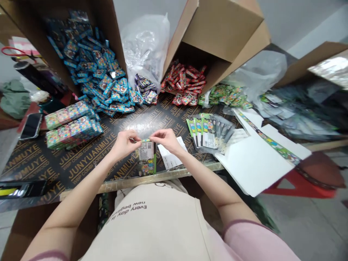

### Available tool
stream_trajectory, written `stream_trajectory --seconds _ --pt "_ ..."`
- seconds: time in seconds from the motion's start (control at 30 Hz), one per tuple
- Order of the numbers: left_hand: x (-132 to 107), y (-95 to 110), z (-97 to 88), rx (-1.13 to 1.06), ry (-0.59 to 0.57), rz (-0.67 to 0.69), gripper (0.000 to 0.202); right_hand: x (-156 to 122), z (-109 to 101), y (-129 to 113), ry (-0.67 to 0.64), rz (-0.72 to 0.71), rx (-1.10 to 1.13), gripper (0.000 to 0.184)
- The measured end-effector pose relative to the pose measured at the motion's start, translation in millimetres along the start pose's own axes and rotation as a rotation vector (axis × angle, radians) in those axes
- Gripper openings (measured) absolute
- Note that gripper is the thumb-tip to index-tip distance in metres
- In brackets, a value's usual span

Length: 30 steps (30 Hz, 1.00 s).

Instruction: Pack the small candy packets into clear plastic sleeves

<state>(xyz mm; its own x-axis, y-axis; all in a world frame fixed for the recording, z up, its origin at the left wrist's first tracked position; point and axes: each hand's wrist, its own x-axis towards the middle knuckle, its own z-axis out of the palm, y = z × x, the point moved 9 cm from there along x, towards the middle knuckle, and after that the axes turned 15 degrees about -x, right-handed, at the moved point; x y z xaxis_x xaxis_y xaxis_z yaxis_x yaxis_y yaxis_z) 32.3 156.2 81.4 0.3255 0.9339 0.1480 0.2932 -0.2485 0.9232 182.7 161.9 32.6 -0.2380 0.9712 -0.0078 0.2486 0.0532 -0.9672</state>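
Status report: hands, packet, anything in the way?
Left hand, right hand: pinching packet's far edge. Packet near table's front edge. White paper close on right, not covering it.

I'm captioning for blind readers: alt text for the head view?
A bare left hand and right hand hold a flat green and black printed packet over a dark, lettered tabletop. Behind, small blue packets and red packets spill from brown cardboard boxes.

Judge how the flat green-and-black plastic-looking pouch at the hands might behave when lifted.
The flat green-and-black plastic-looking pouch is probably light, since it looks thin. It may flop if lifted by its far edge, where the left hand and right hand pinch. Lying flat, it seems unlikely to roll.
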Motion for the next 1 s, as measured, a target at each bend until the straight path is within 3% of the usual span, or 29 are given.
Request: stream_trajectory --seconds 0.1,0.2,0.3,0.37,0.43,0.5,0.77,1.0 --pt "-6.0 13.1 8.1 0.097 -0.06 0.152 0.014 -7.5 -2.5 -6.3 -0.097 -0.108 -0.086 0.028" --pt "-7.7 12.2 13.2 0.159 -0.095 0.184 0.012 -7.8 -33.0 3.2 -0.073 -0.208 -0.274 0.03" --pt "-7.5 4.9 14.4 0.173 -0.097 0.156 0.019 -3.7 -78.0 36.7 0.055 -0.193 -0.639 0.037" --pt "-7.2 0.6 14.5 0.125 -0.091 0.134 0.019 -2.8 -90.6 70.3 -0.001 -0.106 -0.844 0.036" --pt "-6.8 -2.6 14.7 0.061 -0.078 0.113 0.017 -5.8 -92.6 97.8 -0.068 -0.039 -0.954 0.029" --pt "-6.2 -5.4 14.8 0.007 -0.057 0.09 0.017 -10.2 -89.6 110.8 -0.074 -0.028 -0.993 0.023" --pt "-8.3 -11.6 11.0 -0.06 0.02 0.061 0.016 -22.5 -72.6 117.3 -0.051 -0.085 -0.991 0.017" --pt "-9.7 -13.0 9.7 -0.069 0.029 0.054 0.016 -10.4 -92.1 125.1 0.014 -0.032 -0.917 0.015"
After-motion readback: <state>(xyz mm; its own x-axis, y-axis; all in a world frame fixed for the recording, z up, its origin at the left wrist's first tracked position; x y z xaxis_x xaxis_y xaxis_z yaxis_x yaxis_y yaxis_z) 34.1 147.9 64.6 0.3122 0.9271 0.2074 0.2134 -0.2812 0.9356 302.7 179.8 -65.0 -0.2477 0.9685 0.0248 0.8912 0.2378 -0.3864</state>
